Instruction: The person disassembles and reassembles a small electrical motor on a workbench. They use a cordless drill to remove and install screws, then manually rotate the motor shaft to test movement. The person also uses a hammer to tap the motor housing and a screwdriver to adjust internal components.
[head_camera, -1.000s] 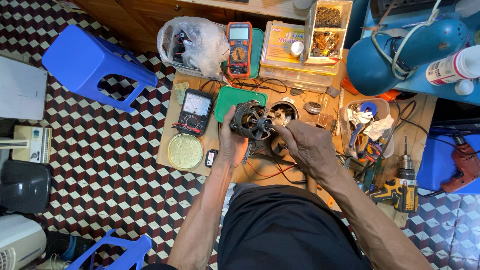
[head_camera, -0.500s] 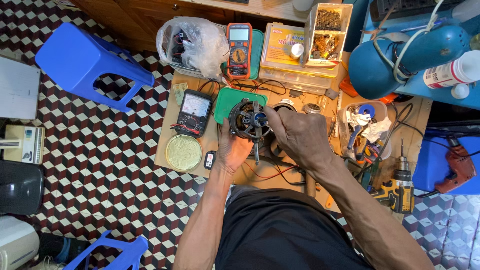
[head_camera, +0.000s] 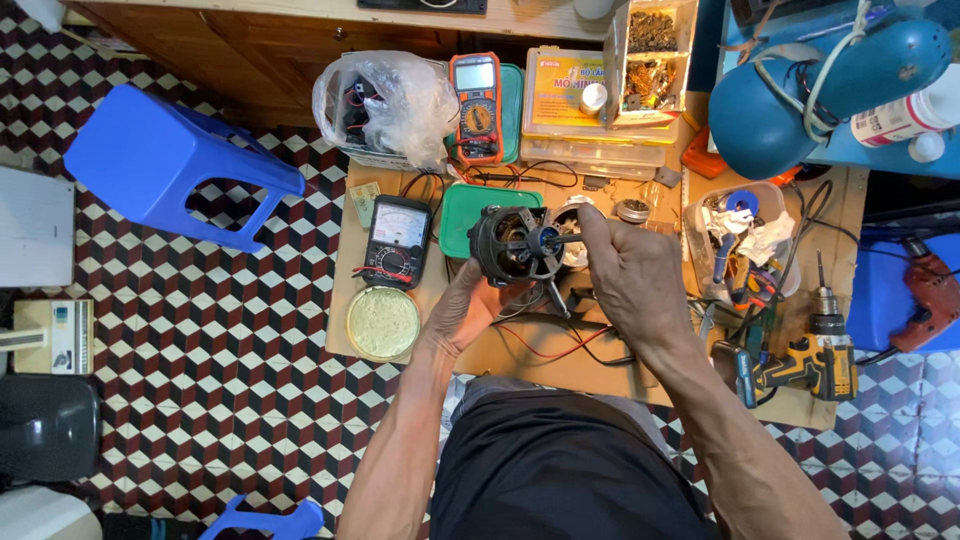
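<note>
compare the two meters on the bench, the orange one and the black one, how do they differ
The orange meter has a flat grey screen; the black meter has a pale needle-dial face. The orange meter lies farther from the person, by the plastic bag; the black meter lies near the left hand. Both lie face up.

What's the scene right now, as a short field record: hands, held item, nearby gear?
left hand: cups the small electric motor from below
right hand: fingertips at the motor's shaft end
surface: wooden board on a checked tile floor
left of motor: analog multimeter, round tin
behind: digital multimeter, green lid, clear parts boxes
right: cordless drill, tub of small parts
far left: blue plastic stool
</note>
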